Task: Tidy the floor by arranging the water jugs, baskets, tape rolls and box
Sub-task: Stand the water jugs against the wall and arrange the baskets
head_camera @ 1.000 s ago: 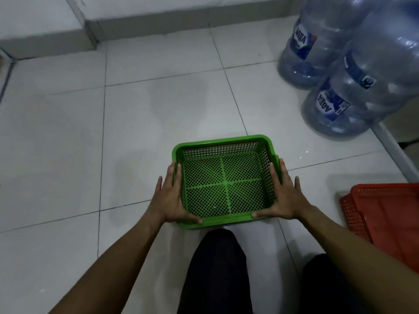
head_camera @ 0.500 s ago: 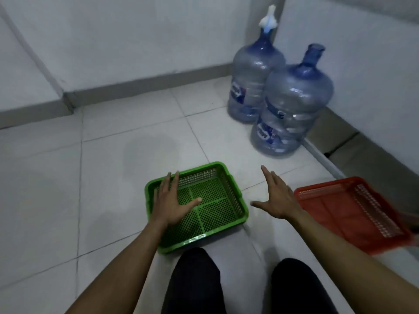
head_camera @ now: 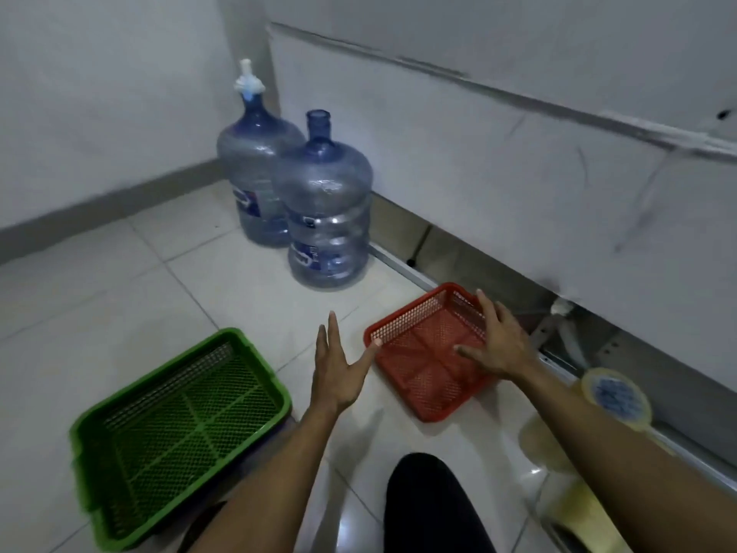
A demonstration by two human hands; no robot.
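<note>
A green mesh basket [head_camera: 119,429] lies on the tiled floor at the lower left, with nothing touching it. A red mesh basket [head_camera: 422,377] lies to its right near the wall. My left hand [head_camera: 339,369] is open, fingers spread, its thumb tip at the red basket's near left rim. My right hand [head_camera: 498,341] rests with fingers apart on the basket's far right rim and inside. Two blue water jugs stand in the corner, one with a white pump [head_camera: 255,173], one uncapped [head_camera: 327,209]. Tape rolls [head_camera: 614,397] lie at the right behind my forearm.
White walls meet in the corner behind the jugs. A metal rail [head_camera: 402,265] runs along the base of the right wall. My dark trouser knee [head_camera: 430,504] is at the bottom. Bare tiles lie between the green basket and the jugs.
The view has swung right. Both hands left the green basket, which now sits at the lower left, and moved over to the red basket.
</note>
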